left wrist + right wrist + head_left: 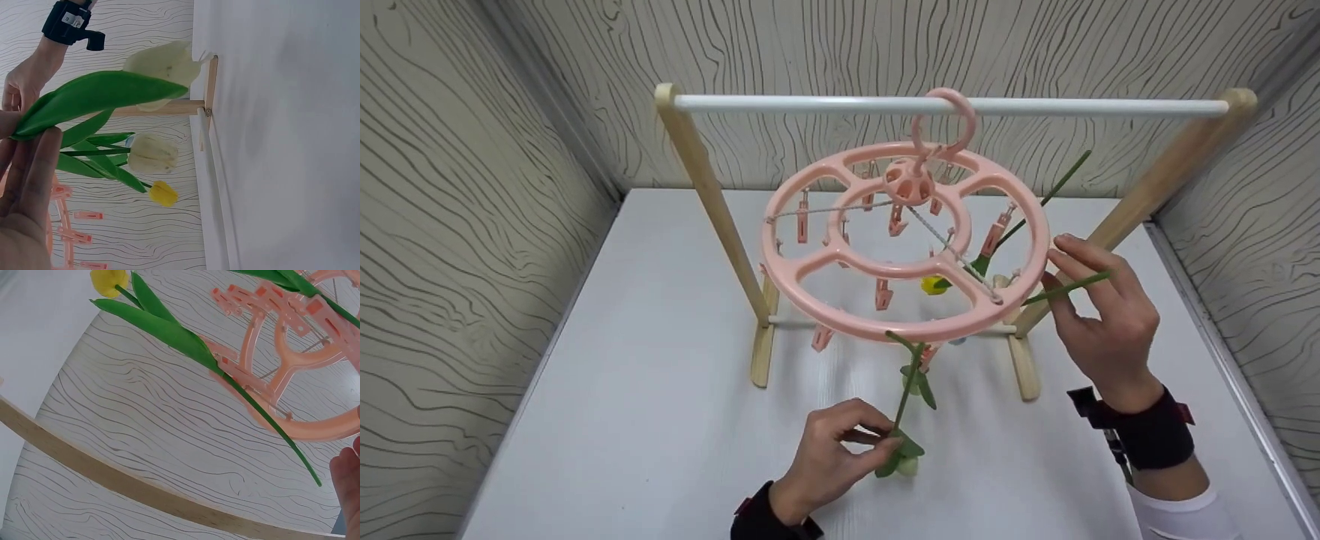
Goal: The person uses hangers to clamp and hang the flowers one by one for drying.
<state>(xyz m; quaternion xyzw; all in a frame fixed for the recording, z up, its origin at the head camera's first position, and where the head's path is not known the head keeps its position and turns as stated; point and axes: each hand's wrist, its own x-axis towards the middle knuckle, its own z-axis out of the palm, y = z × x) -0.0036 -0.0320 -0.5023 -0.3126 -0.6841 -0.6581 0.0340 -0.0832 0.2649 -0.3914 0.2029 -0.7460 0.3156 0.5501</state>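
Note:
My left hand (pixel 840 454) pinches an artificial white tulip (pixel 908 466) near its leaves, below the front rim of a round pink clip hanger (pixel 877 328). Its stem points up toward the rim; in the left wrist view a broad green leaf (pixel 107 95) partly covers the bloom. Just behind, another white tulip (pixel 152 153) hangs head down from the hanger. My right hand (pixel 1102 322) has its fingertips at the hanger's right rim, fingers spread, beside a green stem (pixel 1069 287). A yellow tulip (pixel 934 285) hangs in a pink clip (pixel 996 234) on the right side.
The hanger's hook (pixel 955 112) sits over a white bar (pixel 810 104) between wooden posts (pixel 712 210). Several bare pink clips (pixel 883 294) dangle round the ring. The stand is on a white table (pixel 645 360), with patterned panels (pixel 442 202) on the sides and back.

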